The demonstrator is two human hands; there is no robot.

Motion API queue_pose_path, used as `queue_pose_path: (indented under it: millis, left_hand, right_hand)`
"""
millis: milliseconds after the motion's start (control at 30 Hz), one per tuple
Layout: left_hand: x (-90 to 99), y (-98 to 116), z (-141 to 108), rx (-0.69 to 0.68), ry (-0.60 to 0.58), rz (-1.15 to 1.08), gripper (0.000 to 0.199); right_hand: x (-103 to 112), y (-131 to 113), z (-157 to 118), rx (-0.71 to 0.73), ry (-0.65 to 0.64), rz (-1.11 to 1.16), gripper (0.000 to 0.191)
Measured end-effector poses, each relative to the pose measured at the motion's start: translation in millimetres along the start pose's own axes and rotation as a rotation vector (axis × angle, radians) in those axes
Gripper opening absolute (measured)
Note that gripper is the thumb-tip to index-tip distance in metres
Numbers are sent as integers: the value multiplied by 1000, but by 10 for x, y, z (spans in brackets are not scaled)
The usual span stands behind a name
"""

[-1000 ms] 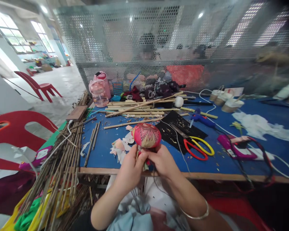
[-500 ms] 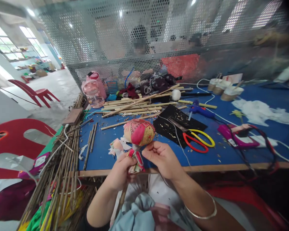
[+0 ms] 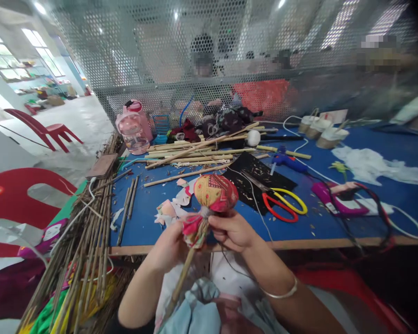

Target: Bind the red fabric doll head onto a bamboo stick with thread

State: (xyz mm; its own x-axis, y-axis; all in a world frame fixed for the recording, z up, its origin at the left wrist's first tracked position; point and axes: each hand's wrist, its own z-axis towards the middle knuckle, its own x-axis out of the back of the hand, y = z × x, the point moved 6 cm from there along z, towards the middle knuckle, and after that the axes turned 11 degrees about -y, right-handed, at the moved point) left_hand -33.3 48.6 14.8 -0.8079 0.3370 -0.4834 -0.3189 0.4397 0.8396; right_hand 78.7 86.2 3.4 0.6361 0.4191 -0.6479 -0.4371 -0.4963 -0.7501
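Along the far side of the blue surface (image 3: pixel 149 222), a pile of pale sticks (image 3: pixel 191 155) lies crosswise, with a pink bottle (image 3: pixel 134 132) at its left end and a white ball (image 3: pixel 253 138) near its right. A perforated metal screen (image 3: pixel 160 55) stands behind. Nearer the work, scissors (image 3: pixel 285 204) with red and yellow handles lie open, blades over a black sheet (image 3: pixel 261 178) strewn with chips. Right of these are a blue glue gun (image 3: pixel 290 163), cups (image 3: pixel 330 137) and white crumpled material (image 3: pixel 379 164). Scraps (image 3: pixel 170 208) lie just beyond the left hand (image 3: pixel 170 243), directly beside the work; a bundle of thin branches (image 3: pixel 90 241) hangs over the left edge.

Item held: a patterned cloth head (image 3: pixel 216 192), round, on a stick (image 3: pixel 181 283) slanting down toward the lap. It is above the near edge, between the hands and beyond both grips. The left grip is closed on the gathered cloth (image 3: pixel 191 228) below the head. The right hand (image 3: pixel 233 230) has thumb and fingers pinched at the bound neck (image 3: pixel 205 213), right under the head.
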Motion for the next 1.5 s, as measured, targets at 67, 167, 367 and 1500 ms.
queue_pose_path:
  millis: [67,167,367,1500]
  left_hand:
    - [116,343,-208,-314,487,432,36]
    - [-150,527,-295,-490,616,924,54]
    - [-263,153,94,-308,300,848,61]
    - [-278,-308,-26,326,-572,-457,34]
  right_hand:
    - [41,-30,9,83,113,-16,37]
    - [-20,-49,31,172,194,-70,32]
    - [-162,-126,-5,315,213,-160,32]
    - [-180,-77,-41,57,-143,-132,42]
